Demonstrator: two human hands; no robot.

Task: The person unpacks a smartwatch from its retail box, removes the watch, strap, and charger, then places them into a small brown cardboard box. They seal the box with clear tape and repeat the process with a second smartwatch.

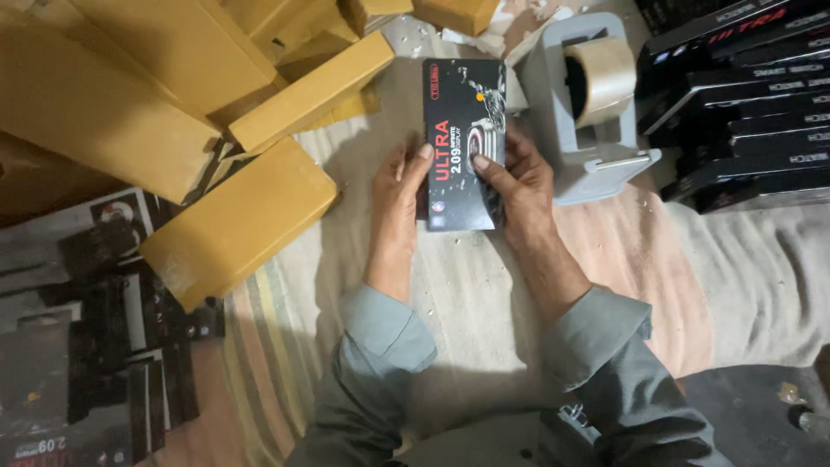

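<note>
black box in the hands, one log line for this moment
left hand holds black box | right hand holds it too | grey tape dispenser beside

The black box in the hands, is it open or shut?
Shut: the black box lies flat between the left hand and right hand, no flap lifted.

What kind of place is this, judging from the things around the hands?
Probably a small packing area on a cloth-covered floor: brown cartons piled at the left, a tape dispenser, stacked black boxes, and both hands holding one black box.
</note>
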